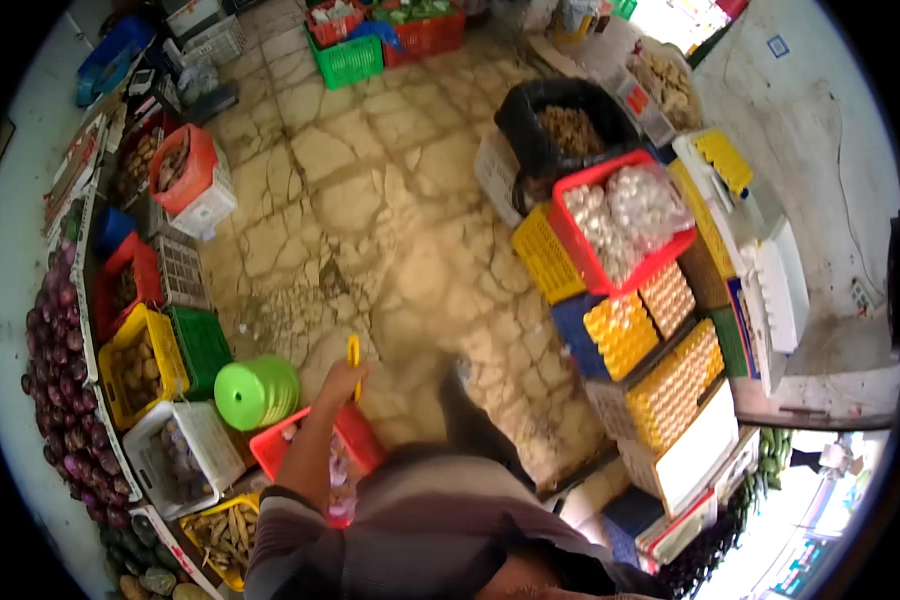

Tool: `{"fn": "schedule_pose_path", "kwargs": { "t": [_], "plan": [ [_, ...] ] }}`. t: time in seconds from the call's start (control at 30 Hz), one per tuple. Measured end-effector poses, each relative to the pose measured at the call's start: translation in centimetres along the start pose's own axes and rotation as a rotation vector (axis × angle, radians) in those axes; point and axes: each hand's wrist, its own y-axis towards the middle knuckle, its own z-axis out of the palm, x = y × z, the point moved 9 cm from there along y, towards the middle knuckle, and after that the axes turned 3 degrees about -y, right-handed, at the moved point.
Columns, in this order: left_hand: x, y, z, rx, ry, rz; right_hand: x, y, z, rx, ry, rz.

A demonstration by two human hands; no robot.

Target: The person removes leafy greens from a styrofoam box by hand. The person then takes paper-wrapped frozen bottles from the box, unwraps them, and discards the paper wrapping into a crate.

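My left hand [343,383] is closed around a yellow-handled tool [354,352], its handle sticking up past the fingers; the rest of the tool is hard to make out. The hand is above the cracked stone floor [400,240], beside the far edge of a red crate [362,436] with pinkish produce inside. My forearm crosses over that crate. A bright green round stool or tub [257,393] stands to the left of the hand. My right hand is not in view.
Along the left are a yellow crate of potatoes [142,367], a white crate [182,455] and purple onions or eggplants [65,400]. On the right stand a red crate of garlic [620,220] and stacked egg trays [670,385]. A green crate [350,62] sits at the far end.
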Motion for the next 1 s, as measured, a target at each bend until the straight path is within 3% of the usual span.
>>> {"fn": "schedule_pose_path", "kwargs": {
  "t": [0.07,0.1,0.23,0.37,0.47,0.6,0.63,0.77,0.87,0.93,0.97,1.0],
  "plan": [
    [4.4,1.9,-3.5,-0.152,0.038,-0.151,7.5,1.5,-4.5,0.004,0.059,0.071],
    [2.9,0.5,-4.2,-0.157,0.217,-0.179,10.7,2.4,-6.1,-0.001,0.067,0.073],
    [10.8,1.2,-10.2,-0.4,0.015,-0.392,21.0,6.6,-11.9,-0.011,0.08,0.065],
    [8.5,3.0,-11.6,-0.516,-0.132,-0.416,31.4,10.6,-15.4,-0.008,0.06,0.018],
    [4.9,7.9,-11.5,-0.434,-0.192,-0.422,38.2,12.4,-16.2,0.003,0.042,0.005],
    [-5.4,16.4,-13.0,-0.392,-0.112,-0.291,46.2,13.3,-15.6,0.012,0.023,0.03],
    [-5.9,19.8,-14.6,-0.352,-0.079,-0.298,48.0,12.9,-15.3,0.013,0.02,0.042],
    [-17.6,28.5,-19.7,-0.374,0.009,-0.287,56.6,13.0,-14.5,0.01,-0.009,0.068],
    [-25.5,37.1,-23.5,-0.319,0.042,-0.19,63.2,13.9,-14.7,0.012,-0.034,0.066],
    [-33.5,41.7,-23.8,-0.302,0.025,0.002,67.5,14.4,-15.1,0.024,-0.067,0.054],
    [-37.5,43.4,-22.6,-0.219,-0.176,0.041,71.3,15.8,-15.4,0.028,-0.092,0.023],
    [-39.5,47.3,-23.0,-0.257,0.018,0.085,74.9,16.9,-15.8,0.032,-0.116,0.004]
  ]
}}
